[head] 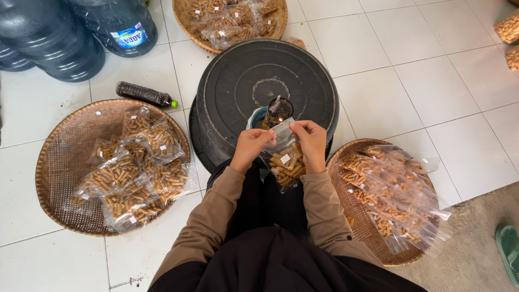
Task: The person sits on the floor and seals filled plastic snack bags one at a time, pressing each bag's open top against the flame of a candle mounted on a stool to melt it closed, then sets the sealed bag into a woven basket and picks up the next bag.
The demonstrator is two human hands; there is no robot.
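Holding clear plastic bag of brown snack sticks (pixel 285 162) upright by its top edge | left hand (pixel 250 147) pinched left corner | right hand (pixel 312 141) pinched right corner | bag hung between both, equally near, before small lit flame lamp (pixel 277 111) on overturned black tub (pixel 238 86)

Woven trays and water jugs on a tiled floor

A left tray (pixel 59 178) holds filled snack packets (pixel 132 178); a dark bottle (pixel 145 94) lies beside large blue jugs (pixel 54 40); a green sandal (pixel 508 249) sits far right.

Both hands raised together, left grip (pixel 250 147) and right grip (pixel 312 141) pinched.
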